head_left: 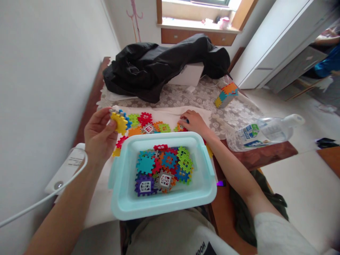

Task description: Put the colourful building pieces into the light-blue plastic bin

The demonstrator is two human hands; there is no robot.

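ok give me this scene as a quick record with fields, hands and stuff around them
left hand: raised, pinching joined toy tiles, yellow in front, blue behind
right hand: resting on loose tiles spread on the white cloth
bin: pale blue, open, holds mixed coloured tiles
tile cube: assembled, further back on the table
bottle: clear plastic, lying on its side at the right
black jacket: heaped at the far end

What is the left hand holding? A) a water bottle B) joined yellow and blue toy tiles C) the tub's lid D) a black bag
B: the left hand pinches a yellow tile joined to a blue tile, raised above the white cloth; the water bottle lies on the table at the right, untouched.
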